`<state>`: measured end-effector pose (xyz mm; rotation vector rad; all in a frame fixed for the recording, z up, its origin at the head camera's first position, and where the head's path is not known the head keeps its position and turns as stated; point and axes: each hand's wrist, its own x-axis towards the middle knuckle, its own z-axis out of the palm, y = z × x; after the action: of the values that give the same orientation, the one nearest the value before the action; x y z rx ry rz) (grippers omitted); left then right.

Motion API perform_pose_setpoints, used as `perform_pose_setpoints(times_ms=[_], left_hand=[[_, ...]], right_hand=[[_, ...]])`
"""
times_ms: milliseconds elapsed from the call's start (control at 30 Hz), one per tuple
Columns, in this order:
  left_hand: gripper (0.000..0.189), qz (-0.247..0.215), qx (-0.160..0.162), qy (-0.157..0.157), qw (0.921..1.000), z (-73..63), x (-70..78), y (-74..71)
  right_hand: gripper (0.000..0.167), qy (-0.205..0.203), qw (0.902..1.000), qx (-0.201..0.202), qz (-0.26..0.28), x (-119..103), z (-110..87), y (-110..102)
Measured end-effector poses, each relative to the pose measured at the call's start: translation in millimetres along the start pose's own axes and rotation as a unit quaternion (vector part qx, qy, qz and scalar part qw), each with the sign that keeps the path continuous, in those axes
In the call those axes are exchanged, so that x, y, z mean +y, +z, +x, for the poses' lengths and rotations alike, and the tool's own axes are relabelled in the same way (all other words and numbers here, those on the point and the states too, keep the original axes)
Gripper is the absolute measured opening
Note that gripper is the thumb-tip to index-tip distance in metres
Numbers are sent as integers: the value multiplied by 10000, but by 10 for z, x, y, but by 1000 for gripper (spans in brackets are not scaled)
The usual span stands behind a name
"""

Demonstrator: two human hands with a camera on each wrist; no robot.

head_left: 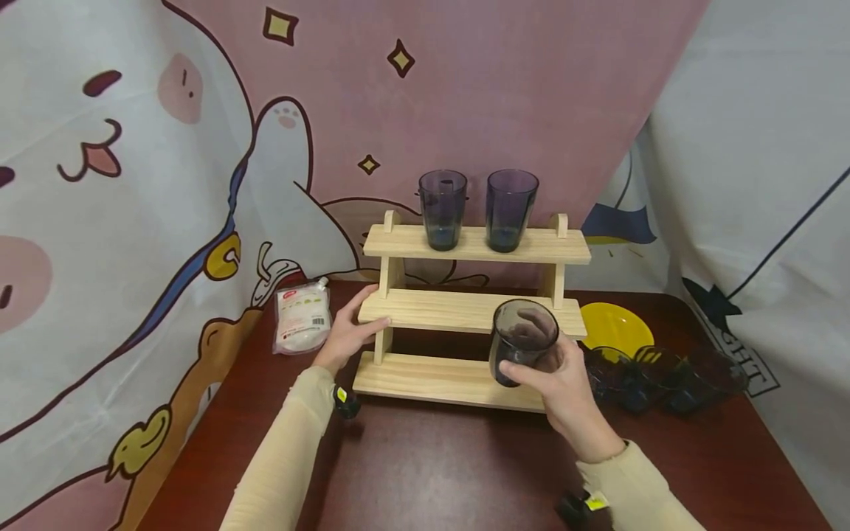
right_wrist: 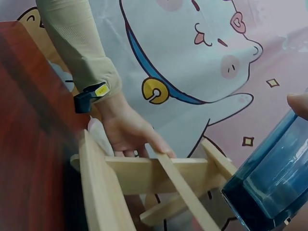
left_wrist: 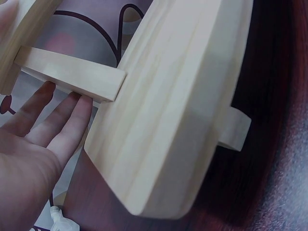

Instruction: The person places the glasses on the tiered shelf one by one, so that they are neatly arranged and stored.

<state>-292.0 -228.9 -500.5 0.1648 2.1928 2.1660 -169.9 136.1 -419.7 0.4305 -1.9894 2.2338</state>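
Observation:
My right hand [head_left: 574, 394] holds a dark tinted drinking glass [head_left: 521, 343] upright in front of the middle and lower tiers, thumb on its near side. In the right wrist view the glass [right_wrist: 269, 178] looks blue and its far end appears apart from the wood. At the left end of a three-tier wooden shelf rack [head_left: 425, 310], my left hand [head_left: 347, 332] grips the middle board. Its thumb lies on the board, while the fingers [left_wrist: 72, 125] reach against the upright in the left wrist view. Two purple-blue glasses [head_left: 443, 210] [head_left: 510, 210] stand on the top tier.
Several dark glasses [head_left: 664, 380] stand at the right of the table, in front of a yellow plate [head_left: 614, 328]. A white spouted pouch [head_left: 302, 318] lies left of the rack. Printed cloth [head_left: 505, 88] hangs close behind and at both sides.

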Motion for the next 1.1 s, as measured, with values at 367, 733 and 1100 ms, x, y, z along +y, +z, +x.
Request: perform_pose_setpoints(times_ms=[367, 733, 1100], left_hand=[[75, 6, 18, 33, 10000, 10, 3, 5], [74, -10, 6, 122, 9999, 28, -34, -8], [74, 57, 33, 122, 9999, 27, -29, 4]], right_hand=[[75, -292, 9984, -235, -418, 14, 528, 362], [69, -305, 9960, -484, -689, 242, 900, 515], [64, -322, 9942, -532, -882, 343, 1105, 618]])
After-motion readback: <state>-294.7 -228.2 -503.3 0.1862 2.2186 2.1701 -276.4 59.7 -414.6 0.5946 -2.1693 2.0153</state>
